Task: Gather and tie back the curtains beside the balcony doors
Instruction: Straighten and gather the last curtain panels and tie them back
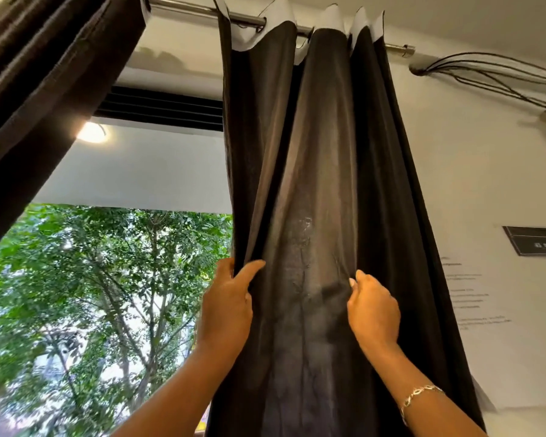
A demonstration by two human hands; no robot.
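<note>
A dark brown curtain (316, 159) hangs in folds from a metal rod (183, 9) on the right of the balcony opening. My left hand (229, 305) grips the curtain's left edge, thumb in front and fingers behind the cloth. My right hand (372, 307), with a bracelet on its wrist, pinches a fold further right, its fingertips tucked into the fabric. A second dark curtain (41, 74) hangs at the upper left, bunched to that side.
Through the open middle I see green trees (108, 279) and a lit ceiling lamp (92, 132) outside. A white wall on the right carries a dark plaque (535, 241) and cables (492, 70) near the rod's end.
</note>
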